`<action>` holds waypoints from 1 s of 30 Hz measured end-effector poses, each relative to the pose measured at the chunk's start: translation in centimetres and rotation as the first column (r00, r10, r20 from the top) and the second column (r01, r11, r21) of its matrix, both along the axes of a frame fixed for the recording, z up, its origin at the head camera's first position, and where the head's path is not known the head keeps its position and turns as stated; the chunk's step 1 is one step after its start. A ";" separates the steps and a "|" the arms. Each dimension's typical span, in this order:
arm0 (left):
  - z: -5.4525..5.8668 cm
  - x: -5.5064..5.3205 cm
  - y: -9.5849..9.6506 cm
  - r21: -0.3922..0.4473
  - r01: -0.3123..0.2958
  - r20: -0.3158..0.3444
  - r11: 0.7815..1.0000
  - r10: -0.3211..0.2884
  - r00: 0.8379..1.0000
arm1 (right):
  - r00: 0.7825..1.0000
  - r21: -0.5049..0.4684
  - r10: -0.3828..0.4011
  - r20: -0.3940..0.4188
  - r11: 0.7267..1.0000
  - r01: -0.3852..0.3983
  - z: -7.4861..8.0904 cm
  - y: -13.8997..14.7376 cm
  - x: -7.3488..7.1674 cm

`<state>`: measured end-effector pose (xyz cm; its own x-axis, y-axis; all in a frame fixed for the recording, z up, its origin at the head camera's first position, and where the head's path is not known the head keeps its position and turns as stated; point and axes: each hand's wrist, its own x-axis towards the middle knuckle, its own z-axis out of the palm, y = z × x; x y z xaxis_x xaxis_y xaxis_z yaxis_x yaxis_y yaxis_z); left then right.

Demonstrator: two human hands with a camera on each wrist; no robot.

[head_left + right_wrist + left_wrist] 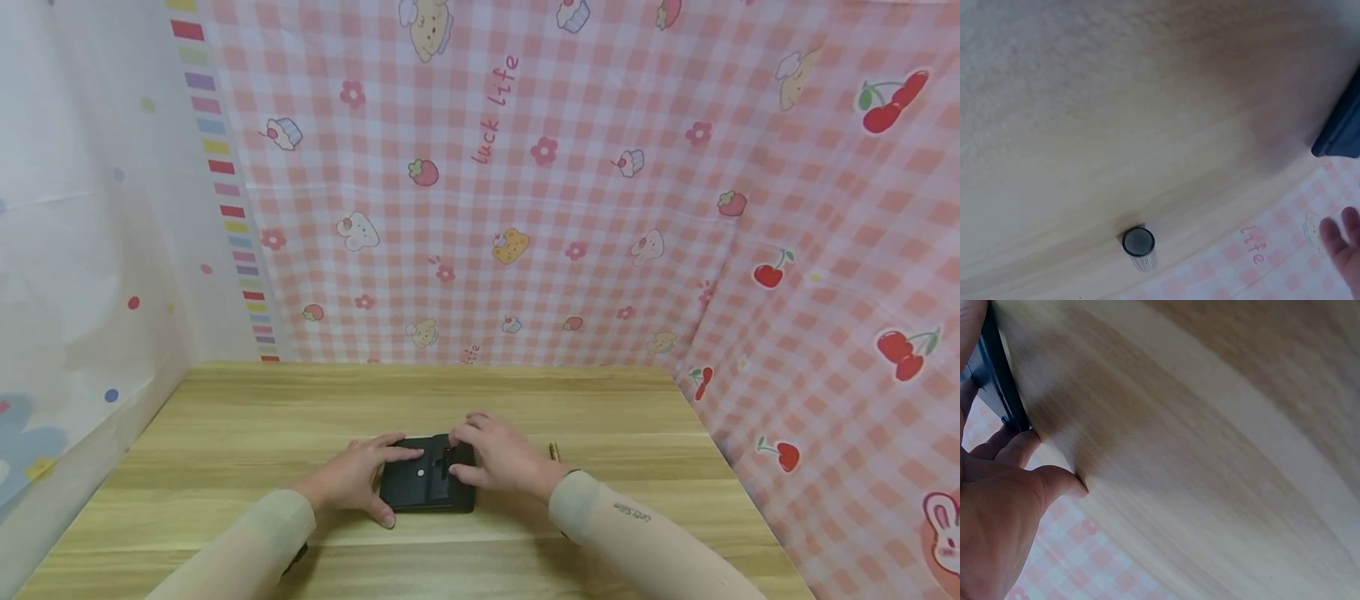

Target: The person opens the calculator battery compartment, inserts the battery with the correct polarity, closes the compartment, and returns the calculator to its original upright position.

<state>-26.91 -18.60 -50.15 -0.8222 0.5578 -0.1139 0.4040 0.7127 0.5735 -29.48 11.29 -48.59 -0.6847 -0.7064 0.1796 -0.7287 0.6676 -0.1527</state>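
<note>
A flat black wallet-like case [407, 492] lies on the table, with a small pale snap stud on its face and a raised strip right of the stud. My left hand [358, 477] spans its left side, fingers reaching over the top face and thumb down at the near left corner. From the right, my right hand [498, 457] curves over the strip, fingertips and thumb apart at its edge. In the left wrist view, the left hand's fingers [1019, 449] touch the dark edge of the case. Only part of the right hand [1346, 247] shows in the right wrist view.
Just beyond my right wrist stands a small gold tube [554, 452]; the right wrist view shows its round, dark-rimmed end [1139, 242]. The wooden table [247, 417] meets a pink checked cloth [480, 283] at the back and right, and a white cloth [97, 275] at the left.
</note>
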 end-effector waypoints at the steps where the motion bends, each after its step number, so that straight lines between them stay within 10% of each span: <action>1: 0.0 0.0 0.0 0.002 0.000 0.000 1.000 0.000 1.000 | 1.000 -0.007 -0.028 -0.006 1.000 0.028 0.1 0.0 0.0; 30: 0.1 0.1 0.2 -0.004 -0.024 0.009 1.000 0.024 1.000 | 0.979 -0.173 -0.144 -0.143 0.978 0.119 3.5 3.5 -0.9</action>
